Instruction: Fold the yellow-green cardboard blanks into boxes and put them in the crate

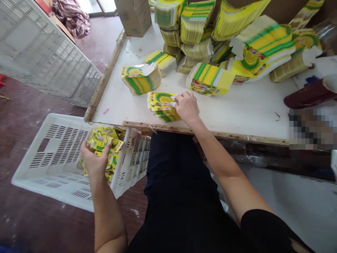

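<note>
My left hand [95,160] hangs over a white plastic crate [55,154], its thumb and fingers apart. Just beyond the fingertips lie small yellow-green cartons [114,160], heaped in the crate. On the table, my right hand [187,107] is closed at the right end of a stack of flattened cartons [163,107], its fingers bent over the top ones. Something white shows on its fingertips. How many cartons it grips is hidden.
Bundles of flat cartons [140,79] stand on the white table [237,112], with taller piles [195,26] behind. A wooden strip [223,134] edges the table. At right is a dark red cylinder [305,95]; at back left, a cardboard box [134,17]. Another white crate [47,52] stands left.
</note>
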The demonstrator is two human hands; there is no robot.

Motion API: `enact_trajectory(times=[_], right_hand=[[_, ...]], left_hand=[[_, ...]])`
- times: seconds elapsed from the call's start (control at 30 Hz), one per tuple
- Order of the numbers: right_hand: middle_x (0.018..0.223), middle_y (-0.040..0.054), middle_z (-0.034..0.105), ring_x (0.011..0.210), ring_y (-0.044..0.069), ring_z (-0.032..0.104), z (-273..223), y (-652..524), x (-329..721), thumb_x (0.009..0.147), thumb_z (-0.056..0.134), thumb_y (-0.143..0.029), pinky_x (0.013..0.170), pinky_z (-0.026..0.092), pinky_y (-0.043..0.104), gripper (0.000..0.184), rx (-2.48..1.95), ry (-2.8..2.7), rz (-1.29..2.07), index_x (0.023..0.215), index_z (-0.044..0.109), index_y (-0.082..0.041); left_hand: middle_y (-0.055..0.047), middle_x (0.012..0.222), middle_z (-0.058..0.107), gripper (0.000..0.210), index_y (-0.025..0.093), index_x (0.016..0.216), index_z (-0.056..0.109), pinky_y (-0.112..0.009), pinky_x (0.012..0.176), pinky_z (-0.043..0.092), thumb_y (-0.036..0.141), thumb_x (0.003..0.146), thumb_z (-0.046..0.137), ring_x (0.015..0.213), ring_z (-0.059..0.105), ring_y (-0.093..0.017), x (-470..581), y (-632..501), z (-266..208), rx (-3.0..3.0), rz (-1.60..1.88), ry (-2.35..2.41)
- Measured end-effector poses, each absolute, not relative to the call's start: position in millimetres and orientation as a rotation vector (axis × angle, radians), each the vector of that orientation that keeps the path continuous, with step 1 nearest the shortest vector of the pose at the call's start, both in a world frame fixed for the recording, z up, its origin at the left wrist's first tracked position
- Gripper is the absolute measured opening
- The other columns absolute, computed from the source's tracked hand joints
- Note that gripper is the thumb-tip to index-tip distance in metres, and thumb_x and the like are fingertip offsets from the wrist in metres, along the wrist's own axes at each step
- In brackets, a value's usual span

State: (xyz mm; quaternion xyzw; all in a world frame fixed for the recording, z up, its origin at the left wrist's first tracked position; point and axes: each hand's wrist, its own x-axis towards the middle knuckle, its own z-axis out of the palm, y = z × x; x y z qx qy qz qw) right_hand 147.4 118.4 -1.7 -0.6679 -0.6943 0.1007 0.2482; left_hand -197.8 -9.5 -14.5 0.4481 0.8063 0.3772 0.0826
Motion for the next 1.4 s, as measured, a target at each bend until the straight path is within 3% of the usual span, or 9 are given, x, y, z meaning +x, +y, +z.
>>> enact_trajectory(times=[0.23, 0.47, 0.63, 0.7, 0.8, 1.0, 1.17, 1.3, 1.4], right_hand=[[0.105, 0.0147, 0.060, 0.099, 0.030, 0.054, -10.7, 113.1, 144.6, 0.092, 0.059, -0.025, 0.086, 0.044, 0.043, 0.023, -1.790, -1.966, 0.249, 0.110, 0.069, -0.015], [0.103, 0.0138, 0.063, 0.101, 0.032, 0.052, 5.6, 103.9, 139.8, 0.086, 0.062, -0.016, 0.086, 0.042, 0.044, 0.014, -1.756, -1.926, 0.178, 0.099, 0.066, -0.016], [0.099, 0.0127, 0.065, 0.099, 0.032, 0.054, 28.6, 63.9, 133.3, 0.082, 0.059, -0.011, 0.088, 0.042, 0.045, 0.011, -1.645, -1.963, 0.209, 0.091, 0.063, -0.017], [0.092, 0.0119, 0.066, 0.093, 0.030, 0.056, 29.2, 40.5, 126.2, 0.080, 0.060, -0.009, 0.084, 0.044, 0.043, 0.009, -1.502, -2.047, 0.371, 0.084, 0.061, -0.018], [0.081, 0.0057, 0.064, 0.081, 0.023, 0.057, 17.8, 8.5, 112.0, 0.077, 0.067, -0.013, 0.075, 0.048, 0.036, 0.013, -1.315, -1.987, 0.862, 0.075, 0.056, -0.020], [0.086, -0.0016, 0.060, 0.079, 0.015, 0.059, 0.7, -27.2, 87.5, 0.074, 0.069, -0.020, 0.074, 0.051, 0.030, 0.020, -1.113, -1.420, 1.452, 0.085, 0.052, -0.022], [0.080, -0.0054, 0.057, 0.070, 0.013, 0.057, -1.7, -27.7, 88.4, 0.071, 0.071, -0.021, 0.069, 0.050, 0.028, 0.040, -1.127, -1.245, 1.529, 0.105, 0.049, -0.023], [0.072, -0.0067, 0.051, 0.062, 0.011, 0.050, -3.9, -26.6, 97.0, 0.076, 0.067, -0.023, 0.064, 0.046, 0.026, 0.027, -1.089, -1.377, 1.487, 0.099, 0.053, -0.022], [0.073, -0.0049, 0.050, 0.064, 0.012, 0.050, -4.7, -32.0, 94.4, 0.079, 0.064, -0.020, 0.062, 0.044, 0.025, 0.016, -1.063, -1.509, 1.395, 0.091, 0.054, -0.021]], left_hand=[[-0.014, 0.115, 0.060, 0.059, 0.018, 0.113, 0.060, -0.046, 0.085, 0.056, 0.053, 0.067, 0.072, 0.102, 0.063, -0.029, -145.1, -9.5, -26.8, 1.469, 0.954, 2.005], [-0.010, 0.112, 0.067, 0.048, 0.020, 0.113, 0.063, -0.042, 0.087, 0.055, 0.046, 0.073, 0.070, 0.102, 0.066, -0.025, -87.1, -8.2, -26.1, 1.576, 0.911, 1.593], [-0.014, 0.124, 0.065, 0.071, 0.023, 0.124, 0.056, -0.043, 0.088, 0.056, 0.059, 0.066, 0.076, 0.113, 0.064, -0.030, -52.7, -9.0, -30.8, 1.341, 0.952, 1.258], [-0.014, 0.125, 0.064, 0.076, 0.025, 0.126, 0.054, -0.045, 0.092, 0.054, 0.070, 0.066, 0.070, 0.119, 0.060, -0.031, -39.3, -8.5, -30.0, 1.222, 1.133, 1.153], [-0.009, 0.111, 0.067, 0.059, 0.027, 0.113, 0.059, -0.047, 0.098, 0.050, 0.074, 0.078, 0.051, 0.115, 0.062, -0.030, -25.4, -7.5, -22.8, 1.125, 1.360, 1.092], [0.001, 0.070, 0.049, 0.041, 0.025, 0.082, 0.055, -0.034, 0.074, 0.052, 0.064, 0.087, 0.045, 0.067, 0.055, -0.016, -21.8, -1.1, -16.7, 0.981, 1.595, 1.025], [0.002, 0.075, 0.050, 0.054, 0.026, 0.090, 0.061, -0.024, 0.059, 0.047, 0.077, 0.071, 0.063, 0.062, 0.050, -0.012, -15.7, -5.2, -21.3, 0.787, 1.574, 1.097], [0.001, 0.081, 0.056, 0.056, 0.024, 0.086, 0.062, -0.025, 0.070, 0.052, 0.069, 0.058, 0.079, 0.072, 0.058, -0.013, -14.2, -10.1, -16.0, 0.702, 1.598, 1.048], [0.005, 0.070, 0.051, 0.051, 0.022, 0.081, 0.058, -0.022, 0.062, 0.050, 0.059, 0.057, 0.085, 0.061, 0.054, -0.009, -17.3, -9.0, -11.7, 0.630, 1.662, 1.029]])
